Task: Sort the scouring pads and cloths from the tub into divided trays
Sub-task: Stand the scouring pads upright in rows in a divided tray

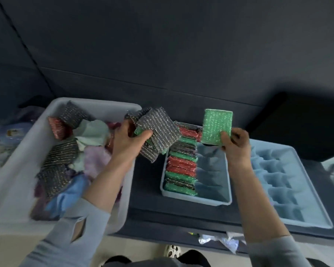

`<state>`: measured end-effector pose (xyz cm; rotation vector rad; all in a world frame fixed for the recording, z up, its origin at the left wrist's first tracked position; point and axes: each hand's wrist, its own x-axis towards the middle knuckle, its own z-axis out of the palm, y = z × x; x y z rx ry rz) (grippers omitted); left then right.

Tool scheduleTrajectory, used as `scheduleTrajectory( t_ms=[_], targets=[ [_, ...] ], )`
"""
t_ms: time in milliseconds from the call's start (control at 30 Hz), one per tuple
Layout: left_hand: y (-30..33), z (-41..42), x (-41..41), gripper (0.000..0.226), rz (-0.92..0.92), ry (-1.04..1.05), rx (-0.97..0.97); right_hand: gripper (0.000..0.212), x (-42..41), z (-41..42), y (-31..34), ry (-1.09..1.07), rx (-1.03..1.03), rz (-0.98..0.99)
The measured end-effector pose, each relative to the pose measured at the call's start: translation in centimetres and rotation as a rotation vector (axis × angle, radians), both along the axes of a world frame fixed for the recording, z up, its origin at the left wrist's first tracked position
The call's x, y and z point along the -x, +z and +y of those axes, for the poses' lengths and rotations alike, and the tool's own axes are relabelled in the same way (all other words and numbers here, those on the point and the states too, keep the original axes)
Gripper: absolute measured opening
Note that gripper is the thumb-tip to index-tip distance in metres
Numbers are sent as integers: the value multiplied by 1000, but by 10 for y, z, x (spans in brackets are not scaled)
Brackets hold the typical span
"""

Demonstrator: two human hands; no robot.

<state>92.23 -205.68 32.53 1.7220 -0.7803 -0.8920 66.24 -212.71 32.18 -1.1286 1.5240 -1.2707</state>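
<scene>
The left hand (127, 140) reaches over the tub (17, 151) rim, its grip clamped on a bunch of dark scouring pads (158, 130). The right hand (236, 145) is raised above the near divided tray (197, 199), pinching an upright green scouring pad (216, 126).

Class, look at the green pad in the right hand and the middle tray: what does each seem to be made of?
Green pad: apparently sponge wrapped in glittery metallic-thread mesh; it sparkles in rows.
Middle tray: probably light blue plastic; smooth matte walls with moulded dividers.

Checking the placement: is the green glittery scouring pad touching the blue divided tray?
Apart. The head view shows the green glittery scouring pad held by the right hand above the blue divided tray.
</scene>
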Motion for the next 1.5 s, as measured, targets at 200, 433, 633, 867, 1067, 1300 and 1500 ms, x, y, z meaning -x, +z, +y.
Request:
scheduleTrajectory(
  t_ms=[200, 433, 633, 867, 1067, 1300, 1500],
  targets=[
    [-5, -22, 38, 80, 180, 141, 53, 26, 53, -58, -25, 188, 172, 907],
    [-9, -29, 60, 30, 221, 158, 120, 31, 32, -84, -53, 401, 317, 1332],
    [-10, -39, 55, 30, 196, 104, 123, 26, 32, -86, -60, 444, 171, 1410],
    [-18, -46, 48, 50, 175, 69, 60, 25, 24, -91, -60, 400, 293, 1401],
    [-27, -51, 40, 73, 155, 47, 33, 31, 2, -85, -67, 498, 120, 1537],
    [-33, -53, 36, 56, 122, -12, 56, 26, 8, -94, -84, 355, 217, 1318],
    [-37, -59, 39, 74, 102, -70, 23, 20, 8, -85, -81, 372, 132, 1169]
  ],
)
